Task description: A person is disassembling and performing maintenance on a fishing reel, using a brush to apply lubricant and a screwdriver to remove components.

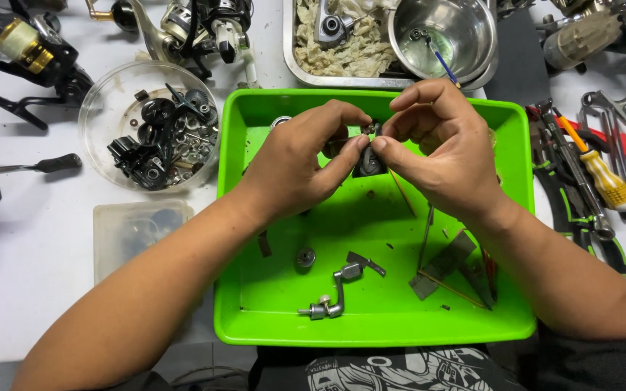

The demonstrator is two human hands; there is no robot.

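The white counter [38,246] lay crowded with fishing-reel gear all around you. At its centre sat the bright green tray [313,318], the biggest thing in front of you, and your forearms came in over its near rim from seven and five o'clock.

At twelve o'clock, past the tray's far rim, a steel pan [306,69] held crumpled rags and a shiny steel bowl [465,32]. At ten o'clock stood a round clear dish [103,123] full of dark gears and small parts, with whole spinning reels [27,47] beyond it toward eleven. At nine o'clock a clear lidded box [135,232] lay just beside the tray. At three o'clock tools were spread out, among them a yellow-handled screwdriver [608,185].

Your left hand [295,170] and right hand [440,148] met above the far half of the tray, fingertips nearly touching. Both were closed in a pinch: thumb and forefinger of each gripped the same small dark reel part [369,137], the other fingers curled loosely. The part hung between your hands, clear of the tray floor, toward the tray's twelve o'clock side; its exact shape was mostly hidden by your fingers.

On the tray floor at six o'clock lay a silver crank handle [331,297], a small round gear [305,258] just beside it at ten, and flat grey metal pieces [443,264] toward four o'clock.
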